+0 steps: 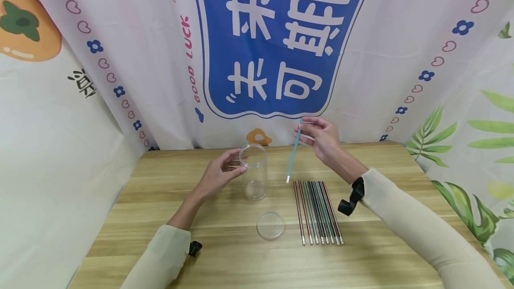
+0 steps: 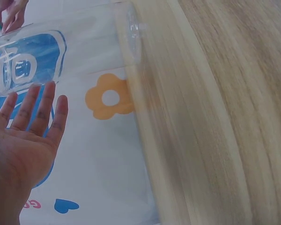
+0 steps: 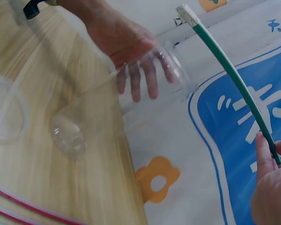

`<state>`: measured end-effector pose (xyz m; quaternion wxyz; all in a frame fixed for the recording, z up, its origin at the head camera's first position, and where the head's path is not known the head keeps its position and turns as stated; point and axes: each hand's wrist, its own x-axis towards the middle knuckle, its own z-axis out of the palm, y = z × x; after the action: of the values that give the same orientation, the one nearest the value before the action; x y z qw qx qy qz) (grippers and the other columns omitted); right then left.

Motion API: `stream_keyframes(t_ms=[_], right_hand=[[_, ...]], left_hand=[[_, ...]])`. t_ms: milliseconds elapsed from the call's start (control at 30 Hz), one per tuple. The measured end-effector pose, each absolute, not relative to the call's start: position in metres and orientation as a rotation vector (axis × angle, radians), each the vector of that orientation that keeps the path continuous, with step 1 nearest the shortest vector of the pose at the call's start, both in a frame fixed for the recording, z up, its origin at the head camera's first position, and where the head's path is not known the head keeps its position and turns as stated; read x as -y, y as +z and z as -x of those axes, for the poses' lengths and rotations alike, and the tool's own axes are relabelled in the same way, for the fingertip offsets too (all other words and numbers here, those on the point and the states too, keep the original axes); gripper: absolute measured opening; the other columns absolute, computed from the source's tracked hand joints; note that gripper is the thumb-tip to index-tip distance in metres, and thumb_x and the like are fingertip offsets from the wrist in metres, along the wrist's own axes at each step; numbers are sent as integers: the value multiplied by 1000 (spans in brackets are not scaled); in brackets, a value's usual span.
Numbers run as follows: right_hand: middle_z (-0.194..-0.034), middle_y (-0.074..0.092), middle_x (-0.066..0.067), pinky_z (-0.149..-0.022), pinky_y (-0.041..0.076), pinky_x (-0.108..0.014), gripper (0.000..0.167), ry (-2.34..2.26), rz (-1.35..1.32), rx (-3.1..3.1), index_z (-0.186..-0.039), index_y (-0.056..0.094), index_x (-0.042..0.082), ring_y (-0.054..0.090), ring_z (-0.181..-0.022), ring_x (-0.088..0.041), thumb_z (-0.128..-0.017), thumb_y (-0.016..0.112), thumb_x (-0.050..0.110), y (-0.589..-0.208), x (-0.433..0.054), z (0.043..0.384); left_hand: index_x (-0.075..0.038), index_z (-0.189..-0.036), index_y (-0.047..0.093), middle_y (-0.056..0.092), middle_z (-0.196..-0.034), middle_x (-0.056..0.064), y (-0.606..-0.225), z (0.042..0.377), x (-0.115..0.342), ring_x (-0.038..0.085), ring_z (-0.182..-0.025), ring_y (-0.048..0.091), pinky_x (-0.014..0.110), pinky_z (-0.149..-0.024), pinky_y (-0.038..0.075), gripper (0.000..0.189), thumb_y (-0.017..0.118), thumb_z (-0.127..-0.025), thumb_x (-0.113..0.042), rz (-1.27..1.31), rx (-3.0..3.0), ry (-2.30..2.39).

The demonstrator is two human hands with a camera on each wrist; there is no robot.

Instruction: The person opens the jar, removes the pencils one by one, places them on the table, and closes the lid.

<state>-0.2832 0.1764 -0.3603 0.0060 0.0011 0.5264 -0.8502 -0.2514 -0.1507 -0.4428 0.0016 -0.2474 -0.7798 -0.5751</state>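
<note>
A clear, lidless cylindrical jar (image 1: 260,177) stands upright on the wooden table. At its upper left side is my left hand (image 1: 222,169), thumb in front and fingers reaching behind near the rim. Those fingers look mostly straight in the left wrist view. My right hand (image 1: 323,139) pinches a green pencil (image 1: 294,153) by its upper part, up and to the right of the jar. The pencil hangs tilted, its silver-banded eraser end pointing down; this end shows closely in the right wrist view. Its other end is hidden by the fingers.
Several pencils (image 1: 317,212) in red, green and dark colours lie side by side to the jar's right, eraser ends toward me. A clear round lid (image 1: 271,226) lies flat in front of the jar. Behind the table (image 1: 225,253) hangs a printed curtain (image 1: 369,92).
</note>
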Motion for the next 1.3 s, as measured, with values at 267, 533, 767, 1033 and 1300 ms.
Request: stream_keyframes(t_ms=[267, 533, 767, 1033, 1300], right_hand=[[-92, 77, -7, -82, 66, -31, 31, -2531, -41, -1733, -131, 57, -8, 79, -90, -20, -101, 65, -6, -382, -201, 274], [-94, 76, -4, -84, 66, -32, 34, -2395, -18, -1849, -134, 54, -10, 78, -90, -18, -102, 65, -5, -400, -222, 264], [-99, 75, -8, -87, 65, -35, 32, -2319, 21, -1895, -131, 58, -9, 78, -93, -21, -101, 67, -4, -410, -236, 257], [-99, 73, -8, -82, 66, -34, 41, -2158, 55, -2045, -136, 51, -18, 78, -88, -17, -100, 66, -6, -426, -248, 250], [-98, 73, -6, -87, 66, -38, 41, -2043, 35, -2121, -135, 55, -15, 76, -90, -17, -98, 70, -6, -439, -260, 244]], left_hand=[[-9, -147, 58, 66, -139, 24, -444, 251, 151, 34, -120, 70, 57, -104, 57, 53, 78, -98, -14, 775, 2454, -1801], [-11, -147, 58, 68, -139, 17, -443, 250, 151, 32, -121, 70, 42, -102, 60, 54, 79, -98, -16, 763, 2464, -1801], [-6, -148, 56, 66, -140, 23, -442, 251, 150, 34, -121, 70, 47, -104, 59, 55, 78, -98, -14, 776, 2455, -1794], [-10, -148, 57, 69, -140, 14, -442, 251, 150, 33, -122, 70, 41, -103, 59, 54, 78, -98, -15, 774, 2463, -1786], [-8, -148, 57, 65, -141, 24, -442, 251, 150, 34, -121, 70, 40, -103, 59, 54, 77, -98, -14, 771, 2463, -1797]])
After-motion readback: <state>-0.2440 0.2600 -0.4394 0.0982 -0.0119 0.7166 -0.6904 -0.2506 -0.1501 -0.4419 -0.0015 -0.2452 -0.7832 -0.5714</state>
